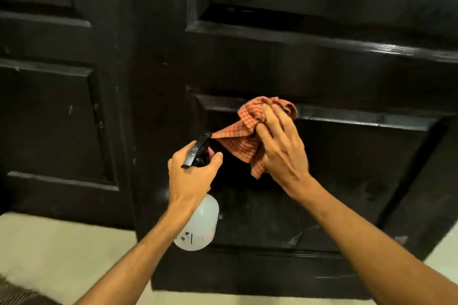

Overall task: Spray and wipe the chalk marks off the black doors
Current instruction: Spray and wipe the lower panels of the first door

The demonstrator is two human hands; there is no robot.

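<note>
Two black panelled doors fill the view; the right door [334, 69] is nearer, the left door [49, 106] sits beside it. My right hand [280, 148] presses a bunched orange checked cloth [250, 129] against the upper edge of the right door's lower panel. My left hand [192, 181] grips the black trigger head of a translucent white spray bottle [198, 225], its nozzle close to the cloth's hanging corner. Faint pale smears [301, 236] show low on that panel.
A pale floor [62, 250] runs under the doors, with a strip [441, 250] at the far right. A dark striped mat corner [14, 292] lies at the bottom left. The doors' raised mouldings stick out around each panel.
</note>
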